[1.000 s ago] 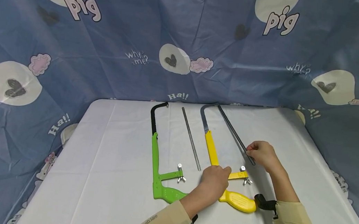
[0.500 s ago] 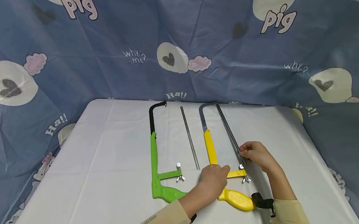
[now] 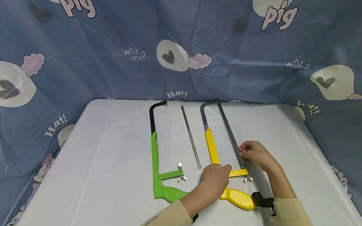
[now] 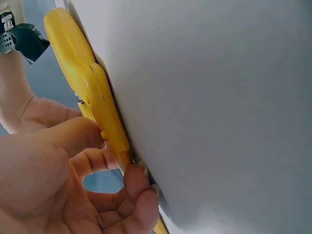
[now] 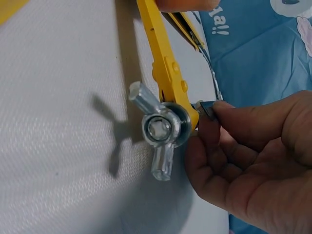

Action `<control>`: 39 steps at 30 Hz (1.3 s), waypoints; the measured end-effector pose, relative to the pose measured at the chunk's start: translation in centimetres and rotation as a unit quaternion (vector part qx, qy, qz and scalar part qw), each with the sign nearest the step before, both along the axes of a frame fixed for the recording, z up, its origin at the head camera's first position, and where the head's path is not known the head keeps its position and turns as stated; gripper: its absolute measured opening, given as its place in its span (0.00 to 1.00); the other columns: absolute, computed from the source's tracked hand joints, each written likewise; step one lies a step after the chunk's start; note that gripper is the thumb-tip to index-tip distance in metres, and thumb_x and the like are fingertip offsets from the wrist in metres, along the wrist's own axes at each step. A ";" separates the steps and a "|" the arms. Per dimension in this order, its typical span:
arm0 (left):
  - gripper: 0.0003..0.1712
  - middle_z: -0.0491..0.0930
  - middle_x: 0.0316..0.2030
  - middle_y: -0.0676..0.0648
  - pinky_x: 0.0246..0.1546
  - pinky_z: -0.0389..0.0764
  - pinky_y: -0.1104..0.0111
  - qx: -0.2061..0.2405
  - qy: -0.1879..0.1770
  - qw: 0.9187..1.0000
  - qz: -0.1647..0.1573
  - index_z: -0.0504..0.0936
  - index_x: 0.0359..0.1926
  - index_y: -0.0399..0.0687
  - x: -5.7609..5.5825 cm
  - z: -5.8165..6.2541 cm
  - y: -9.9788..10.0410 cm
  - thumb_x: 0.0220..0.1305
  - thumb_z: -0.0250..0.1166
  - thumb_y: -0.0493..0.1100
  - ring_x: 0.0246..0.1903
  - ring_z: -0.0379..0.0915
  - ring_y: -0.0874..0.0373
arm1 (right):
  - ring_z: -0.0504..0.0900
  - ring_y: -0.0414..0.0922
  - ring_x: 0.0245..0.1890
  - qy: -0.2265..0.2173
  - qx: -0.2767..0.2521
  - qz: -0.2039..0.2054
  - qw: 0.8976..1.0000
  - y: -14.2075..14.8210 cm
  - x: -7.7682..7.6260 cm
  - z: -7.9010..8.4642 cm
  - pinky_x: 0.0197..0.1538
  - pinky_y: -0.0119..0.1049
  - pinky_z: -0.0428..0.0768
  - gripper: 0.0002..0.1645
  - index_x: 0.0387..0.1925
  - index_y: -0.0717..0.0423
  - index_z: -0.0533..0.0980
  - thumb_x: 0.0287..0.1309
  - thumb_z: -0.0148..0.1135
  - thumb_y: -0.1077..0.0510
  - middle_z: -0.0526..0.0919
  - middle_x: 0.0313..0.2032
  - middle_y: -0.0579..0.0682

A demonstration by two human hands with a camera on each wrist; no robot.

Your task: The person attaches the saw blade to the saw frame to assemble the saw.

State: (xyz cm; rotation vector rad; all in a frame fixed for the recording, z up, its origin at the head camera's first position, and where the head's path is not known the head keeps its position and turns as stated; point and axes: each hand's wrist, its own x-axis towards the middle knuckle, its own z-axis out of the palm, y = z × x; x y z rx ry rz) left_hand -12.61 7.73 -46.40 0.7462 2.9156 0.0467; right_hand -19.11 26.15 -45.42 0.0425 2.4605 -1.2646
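A hacksaw with a yellow frame lies on the white table. My left hand grips its frame near the handle, thumb on one side and fingers curled under the other in the left wrist view. With thumb and fingertips my right hand pinches the lower end of a grey saw blade. The blade's far end meets the tip of the frame's curved front arm. Its near end sits right at the metal post of the yellow cross arm, where a silver wing nut shows large in the right wrist view.
To the left lies a second hacksaw with a green frame and a black front arm. A loose saw blade rests between the two saws. Patterned blue cloth hangs behind the table.
My right hand has moved left and brought the blade's near end from beyond the yellow cross arm to its metal post. The left hand keeps its grip on the frame.
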 end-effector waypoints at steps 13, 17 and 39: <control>0.07 0.82 0.27 0.52 0.17 0.73 0.71 -0.012 -0.011 1.000 0.003 0.79 0.42 0.60 -0.2 0.1 0.2 0.65 0.66 0.51 0.23 0.73 0.64 | 0.77 0.44 0.31 0.000 0.007 0.010 1.000 0.3 -0.1 -0.3 0.36 0.36 0.79 0.10 0.42 0.71 0.74 0.61 0.59 0.67 0.79 0.31 0.54; 0.07 0.83 0.27 0.52 0.17 0.74 0.71 -0.010 -0.008 1.000 0.001 0.79 0.42 0.59 -0.2 0.1 0.1 0.65 0.66 0.50 0.23 0.74 0.64 | 0.77 0.44 0.32 -0.001 0.007 0.011 1.000 0.3 -0.1 -0.3 0.37 0.36 0.79 0.10 0.42 0.71 0.74 0.61 0.59 0.67 0.79 0.31 0.53; 0.06 0.82 0.26 0.52 0.16 0.73 0.71 -0.018 0.001 1.000 0.008 0.78 0.40 0.60 -0.1 0.3 0.3 0.64 0.66 0.51 0.22 0.74 0.64 | 0.77 0.44 0.29 0.005 0.078 -0.003 0.997 0.2 0.2 -0.4 0.34 0.35 0.78 0.07 0.37 0.67 0.77 0.57 0.63 0.66 0.80 0.31 0.54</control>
